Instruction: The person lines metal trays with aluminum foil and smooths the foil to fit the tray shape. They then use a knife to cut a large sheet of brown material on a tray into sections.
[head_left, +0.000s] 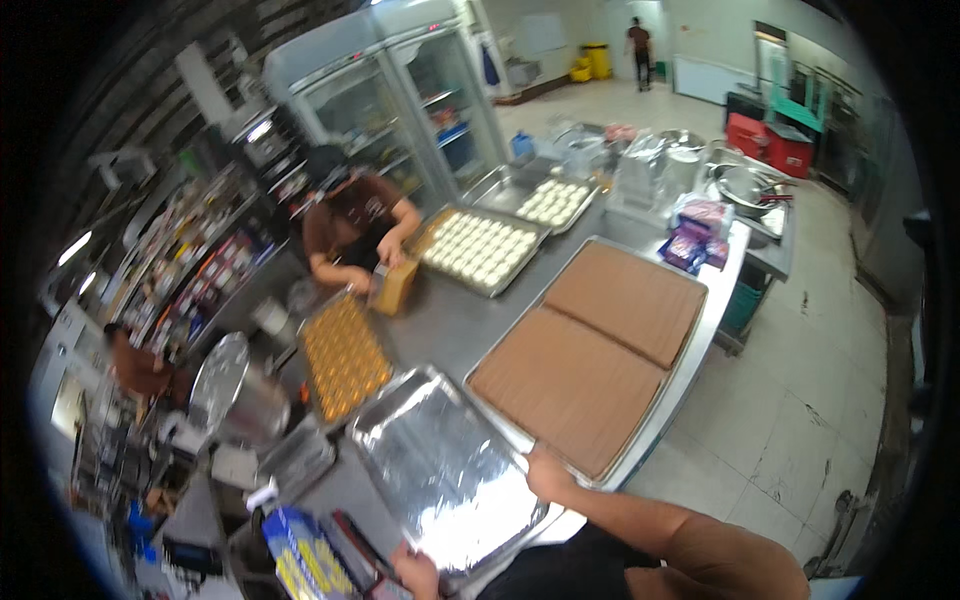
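A metal sheet pan lined with shiny foil (442, 457) lies before me at the near end of the steel table. My right hand (550, 477) grips its right rim, close to a second large pan. At the near left edge, my left hand (415, 571) is closed around the rim, somewhat blurred. The second pan holds two flat brown slabs of what looks like sheet cake (574, 386), parted by a gap. Beside my left hand lie a blue and yellow box (307, 555) and a dark, red-edged long object (364, 540), too blurred to name.
Across the steel table (427, 337), a co-worker (356, 217) handles a yellowish block or box (395, 286). Nearby stand a tray of orange-brown pieces (345, 356) and a tray of white piped mounds (480, 247). Purple packets (694, 244) lie at the far right, and a large metal pot (240, 394) stands left.
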